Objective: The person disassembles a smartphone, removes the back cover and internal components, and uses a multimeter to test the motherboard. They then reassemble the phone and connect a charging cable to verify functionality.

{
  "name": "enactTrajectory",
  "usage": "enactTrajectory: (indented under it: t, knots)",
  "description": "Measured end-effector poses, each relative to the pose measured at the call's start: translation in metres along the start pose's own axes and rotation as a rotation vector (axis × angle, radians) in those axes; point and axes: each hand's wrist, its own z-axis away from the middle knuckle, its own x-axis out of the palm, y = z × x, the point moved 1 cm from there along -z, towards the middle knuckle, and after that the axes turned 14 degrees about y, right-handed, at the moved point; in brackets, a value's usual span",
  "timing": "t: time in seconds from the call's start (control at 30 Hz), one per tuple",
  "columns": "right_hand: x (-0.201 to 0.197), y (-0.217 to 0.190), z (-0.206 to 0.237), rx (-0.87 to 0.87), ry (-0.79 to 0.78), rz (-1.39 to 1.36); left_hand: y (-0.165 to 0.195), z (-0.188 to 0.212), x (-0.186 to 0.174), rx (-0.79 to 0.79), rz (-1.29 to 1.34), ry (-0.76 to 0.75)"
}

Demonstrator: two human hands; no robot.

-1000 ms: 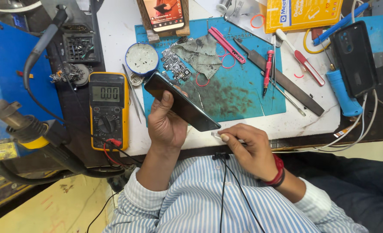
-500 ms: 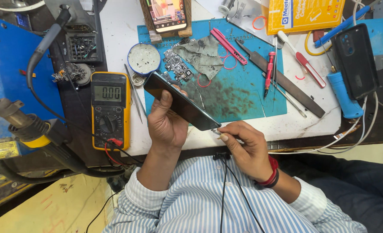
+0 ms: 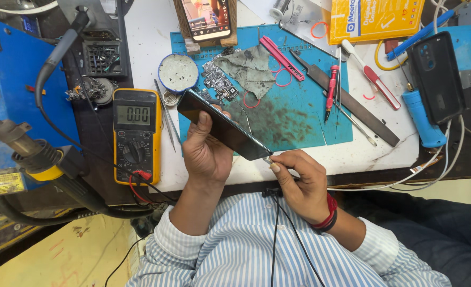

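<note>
1. Dark phone [image 3: 224, 127] held tilted above the near edge of the blue mat [image 3: 299, 125], one end up toward the round tin [image 3: 177, 73], other end down toward the body.
2. Left hand [image 3: 206, 151] wrapped around the phone from below; thumb laid along its near side, fingers closed behind it.
3. Right hand [image 3: 297, 180] at the phone's lower end; thumb and forefinger pressed together on a small metal plug [image 3: 268, 159] touching that end. Red band at the right wrist.
4. Thin black cable [image 3: 274, 234] hanging down over the striped shirt, below the right hand.
5. On the mat, beyond the phone: small circuit board [image 3: 218, 81], grey cloth [image 3: 251, 70], pink tool [image 3: 281, 58], red screwdriver [image 3: 331, 90], long dark blade [image 3: 352, 109].
6. Left of the left hand: yellow meter [image 3: 136, 135] with lit display, red lead at its lower edge. Tweezers [image 3: 165, 114] between meter and mat.
7. Far left: blue unit [image 3: 18, 79] and a hose with a yellow collar [image 3: 44, 165].
8. Top edge: second phone [image 3: 208, 18], screen lit, propped on a wooden stand.
9. Right side of the bench: black phone [image 3: 437, 77] face down, blue cylinder [image 3: 423, 119] just beside it, yellow box [image 3: 376, 18] behind, white cable [image 3: 432, 165] along the bench edge.
</note>
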Motion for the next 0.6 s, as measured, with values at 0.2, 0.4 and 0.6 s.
enactTrajectory:
  t: [0.2,0.4,0.6]
  knots:
    - [0.000,-0.008,-0.005,-0.135,0.013,0.143,-0.007,0.002,-0.004,0.022,-0.075,-0.059]
    - [0.003,-0.008,-0.004,-0.160,0.050,0.125,-0.016,0.000,-0.004,0.036,-0.072,-0.040]
    - [-0.007,0.005,-0.005,-0.049,-0.037,0.176,-0.027,0.006,-0.005,-0.077,-0.109,-0.033]
